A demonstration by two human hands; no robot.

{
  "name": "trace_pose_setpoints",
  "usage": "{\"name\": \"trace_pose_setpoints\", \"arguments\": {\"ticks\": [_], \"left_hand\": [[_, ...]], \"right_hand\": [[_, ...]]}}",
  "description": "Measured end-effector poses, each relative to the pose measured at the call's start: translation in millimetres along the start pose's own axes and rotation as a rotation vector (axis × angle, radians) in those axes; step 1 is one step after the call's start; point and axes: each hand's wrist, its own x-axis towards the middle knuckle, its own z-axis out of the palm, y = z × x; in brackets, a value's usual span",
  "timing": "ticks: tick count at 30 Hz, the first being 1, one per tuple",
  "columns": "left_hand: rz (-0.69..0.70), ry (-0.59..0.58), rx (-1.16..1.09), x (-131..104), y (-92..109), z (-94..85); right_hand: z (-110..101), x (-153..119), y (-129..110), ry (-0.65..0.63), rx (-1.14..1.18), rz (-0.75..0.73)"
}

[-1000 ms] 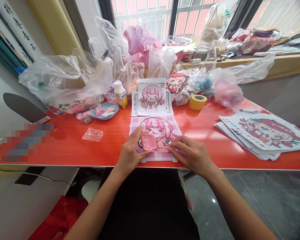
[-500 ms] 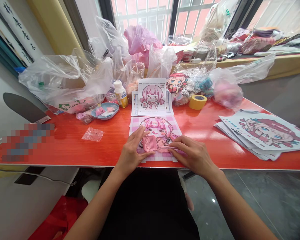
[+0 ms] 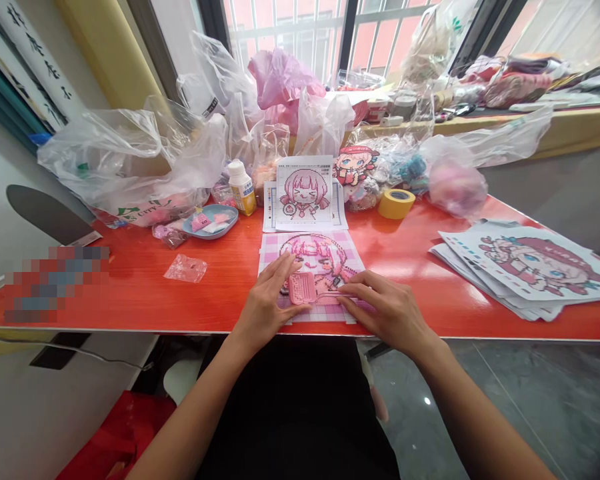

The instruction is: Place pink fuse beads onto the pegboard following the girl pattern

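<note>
**On the red table (image 3: 220,293), one bead board (image 3: 325,262), partly hidden**

The left hand (image 3: 266,297) and the right hand (image 3: 386,308) cover parts of its edges. At left, one blue dish (image 3: 231,223) holds small packets (image 3: 200,221); they overlap, so I cannot count them surely. One pink tray (image 3: 303,275), its contents too small to make out, is over the board, gripped by the left thumb and fingers. The right fingers pinch one thin pink tool (image 3: 335,294), its tip unclear.

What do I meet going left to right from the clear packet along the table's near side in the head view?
Clear packet, left hand, pink tray, slim pink tool, right hand, stack of printed sheets.
</note>
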Motion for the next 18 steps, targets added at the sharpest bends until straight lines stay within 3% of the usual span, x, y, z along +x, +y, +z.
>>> {"name": "trace_pose_setpoints", "arguments": {"ticks": [18], "left_hand": [[-0.032,0.038,-0.024,-1.3,-0.2,1.1]], "right_hand": [[0.2,-0.1,0.4,-0.03,0.024,-0.003]]}}
